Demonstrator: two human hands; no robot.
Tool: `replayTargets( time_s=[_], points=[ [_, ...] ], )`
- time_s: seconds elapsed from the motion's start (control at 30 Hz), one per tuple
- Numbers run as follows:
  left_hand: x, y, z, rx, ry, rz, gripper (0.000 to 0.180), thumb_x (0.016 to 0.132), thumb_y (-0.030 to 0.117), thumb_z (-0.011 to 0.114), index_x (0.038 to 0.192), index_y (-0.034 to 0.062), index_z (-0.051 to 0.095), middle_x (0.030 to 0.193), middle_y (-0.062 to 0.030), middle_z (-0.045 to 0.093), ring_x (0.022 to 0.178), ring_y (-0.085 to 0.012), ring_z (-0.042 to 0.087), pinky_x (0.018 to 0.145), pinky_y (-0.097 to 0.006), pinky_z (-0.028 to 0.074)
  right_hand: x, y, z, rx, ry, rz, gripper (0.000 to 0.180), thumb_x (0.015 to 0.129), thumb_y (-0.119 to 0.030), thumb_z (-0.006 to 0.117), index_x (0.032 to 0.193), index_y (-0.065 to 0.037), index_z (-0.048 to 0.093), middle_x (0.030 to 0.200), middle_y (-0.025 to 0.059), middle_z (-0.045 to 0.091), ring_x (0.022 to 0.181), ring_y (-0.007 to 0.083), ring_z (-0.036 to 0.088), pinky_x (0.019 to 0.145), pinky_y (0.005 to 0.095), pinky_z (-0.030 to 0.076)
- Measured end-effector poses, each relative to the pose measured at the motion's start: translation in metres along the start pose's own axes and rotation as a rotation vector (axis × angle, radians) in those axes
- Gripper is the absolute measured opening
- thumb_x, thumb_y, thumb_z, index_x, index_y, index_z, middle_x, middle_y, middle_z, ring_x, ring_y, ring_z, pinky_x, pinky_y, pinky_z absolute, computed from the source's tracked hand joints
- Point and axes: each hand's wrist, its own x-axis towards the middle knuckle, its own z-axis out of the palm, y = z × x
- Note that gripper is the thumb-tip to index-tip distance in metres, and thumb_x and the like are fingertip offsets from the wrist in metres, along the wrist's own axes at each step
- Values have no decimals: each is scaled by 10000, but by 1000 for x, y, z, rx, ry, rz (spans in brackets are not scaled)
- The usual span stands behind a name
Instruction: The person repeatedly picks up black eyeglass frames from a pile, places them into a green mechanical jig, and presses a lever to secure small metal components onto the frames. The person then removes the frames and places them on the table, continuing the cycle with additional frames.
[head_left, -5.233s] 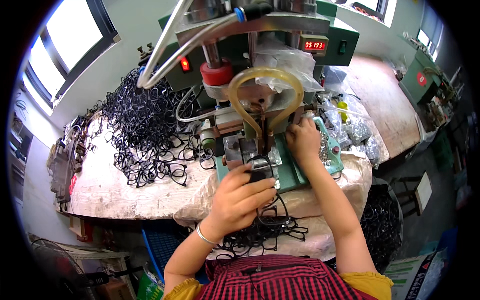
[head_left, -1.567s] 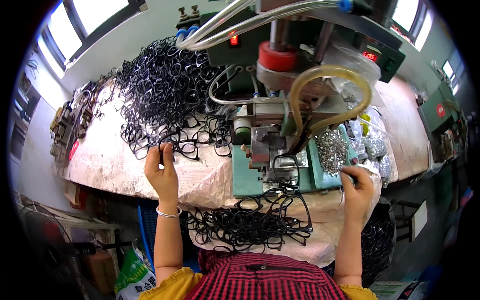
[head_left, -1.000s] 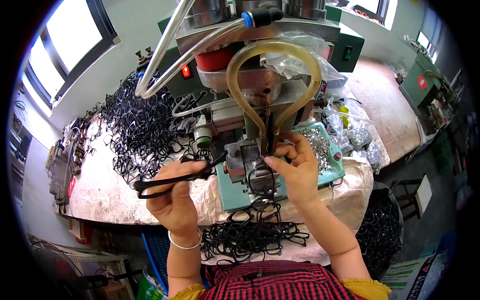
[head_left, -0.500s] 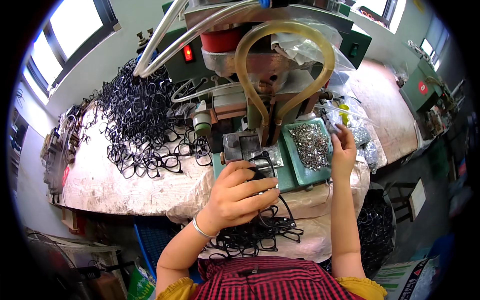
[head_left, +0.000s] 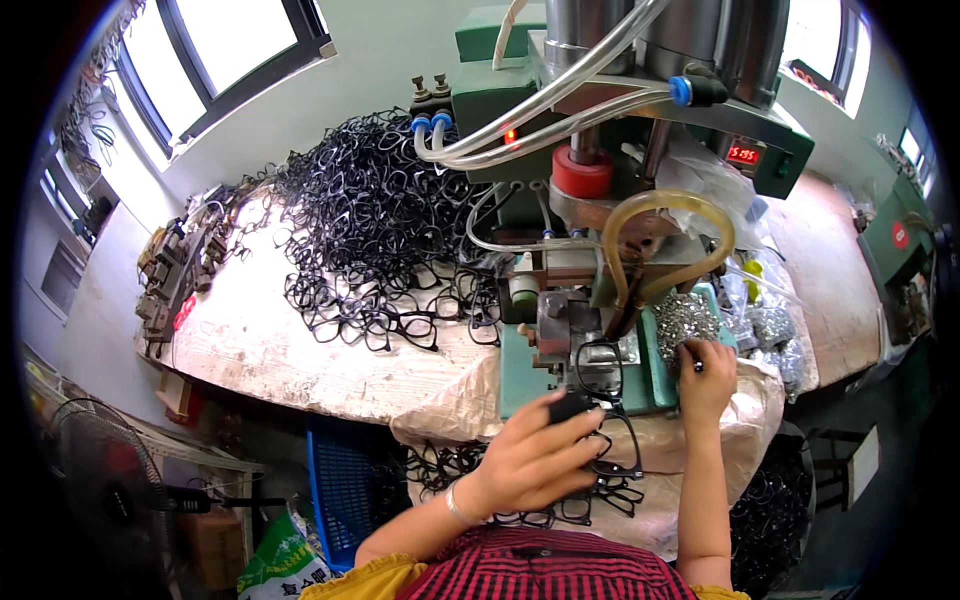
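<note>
My left hand [head_left: 540,455], a silver bangle on its wrist, is closed on a black eyeglass frame [head_left: 637,450]. One rim of the frame reaches up over the small metal fixture of the press [head_left: 598,378]; the other hangs beside my fingers. A black patch [head_left: 570,408], which I cannot make out, shows at my fingertips. My right hand [head_left: 708,375] is at the near end of a green tray [head_left: 657,385] filled with small shiny metal parts [head_left: 685,322]. Its fingers are pinched together, with a small dark thing at their tips too tiny to name.
A big heap of black eyeglass frames [head_left: 380,220] covers the table's left. More frames [head_left: 440,462] lie before me. The press's red collar [head_left: 582,172] and a yellowish looped hose [head_left: 720,215] overhang the fixture. A blue basket [head_left: 335,490] stands below the table's edge.
My view has shifted, so the scene sits further right. My right hand has moved from the tray's right side to its near end, its fingers now closing. The left hand still holds the eyeglass frame.
</note>
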Motion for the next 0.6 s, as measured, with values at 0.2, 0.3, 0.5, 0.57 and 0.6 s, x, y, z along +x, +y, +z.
replayTargets(
  time_s=[0.2, 0.3, 0.5, 0.57, 0.6],
  points=[
    [-13, 0, -116, 671, 646, -237, 238, 991, -48, 416, 1098, -80, 626, 1131, -191, 667, 1056, -260, 638, 985, -373, 480, 9, 0, -1, 64, 0, -43, 79, 838, -34, 703, 915, -32, 723, 898, 106, 664, 883, 278, 610, 802, 368, 477],
    [9, -29, -150, 791, 499, -347, 150, 946, -16, 599, 1068, -14, 685, 1175, -135, 678, 1128, -255, 613, 1005, -369, 456, 16, 10, 8, 135, 14, -40, 105, 854, -29, 694, 954, -24, 725, 928, 117, 682, 892, 277, 634, 812, 353, 494],
    [-36, -151, -150, 1142, 286, -588, 82, 807, 129, 725, 851, 72, 685, 1002, -100, 655, 971, -310, 577, 846, -447, 468, 21, 7, 7, 315, 0, 110, 121, 871, -6, 685, 985, -13, 722, 942, 104, 700, 884, 233, 656, 811, 319, 504],
    [-68, -178, -140, 1305, 274, -830, 117, 797, 186, 728, 842, 90, 679, 989, -100, 633, 956, -319, 579, 822, -461, 475, 2, 13, -5, 414, 26, 203, 111, 862, -23, 704, 969, -27, 730, 931, 95, 705, 878, 233, 659, 821, 332, 497],
    [-88, -199, -140, 1409, 140, -1009, 165, 795, 246, 728, 844, 98, 675, 997, -102, 613, 973, -331, 581, 820, -484, 485, -7, 20, -15, 325, 50, 162, 118, 852, -2, 712, 969, -13, 728, 937, 89, 706, 885, 206, 656, 819, 323, 496]
  ],
)
